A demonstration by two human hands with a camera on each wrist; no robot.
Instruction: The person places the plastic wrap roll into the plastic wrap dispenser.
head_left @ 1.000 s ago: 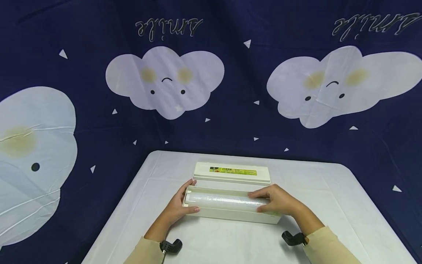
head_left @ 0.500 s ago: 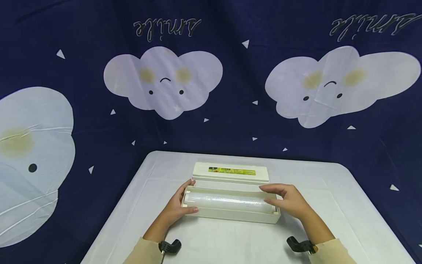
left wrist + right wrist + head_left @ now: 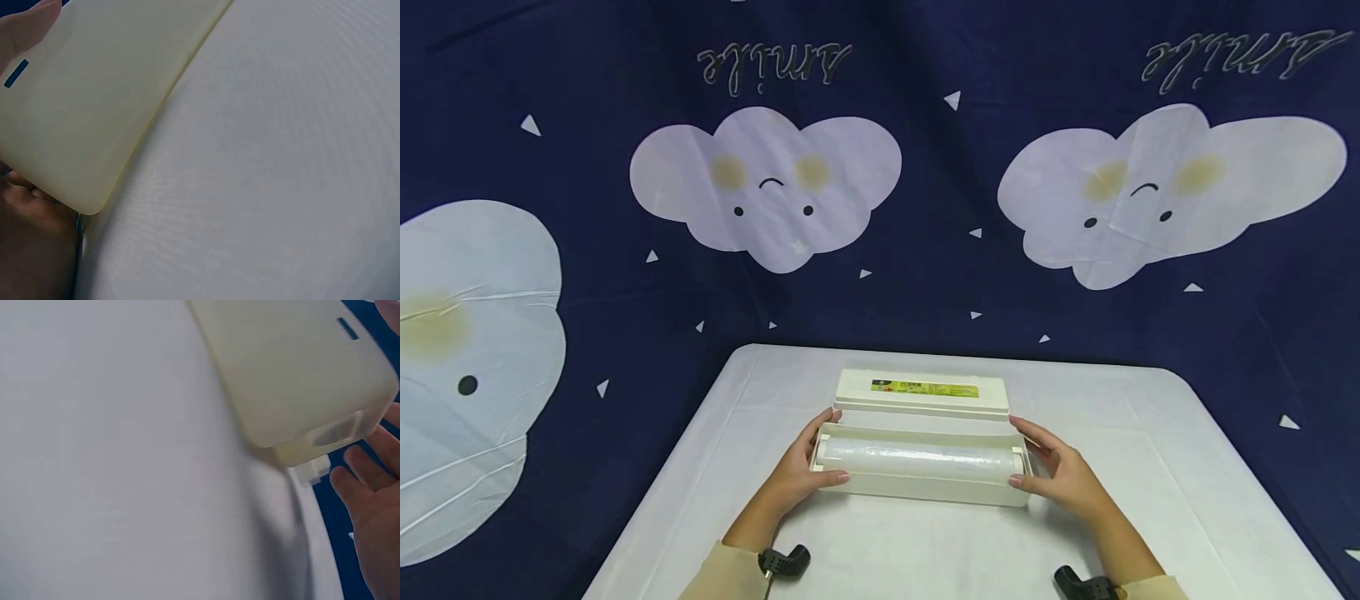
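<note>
An open cream box (image 3: 925, 487), long and narrow, rests on the table with a roll of cling film (image 3: 917, 456) lying inside. My left hand (image 3: 795, 471) grips the box's left end, thumb on the front wall and fingers round the end; the left wrist view shows the thumb (image 3: 34, 28) against the box side. At the right end, my right hand (image 3: 1066, 479) spreads round the corner, thumb by the front rim. Seen from the right wrist, its fingers (image 3: 372, 472) are loosely bent, with a gap to the box end.
Behind the box lies its cream lid (image 3: 868, 402) with a yellow-green label. A white cloth covers the table (image 3: 925, 550). Beyond the far edge hangs a dark blue curtain (image 3: 940, 292) printed with clouds.
My right hand has come off the roll and moved right, to the outside of the box's right end. My left hand keeps its hold; the box has stayed put.
</note>
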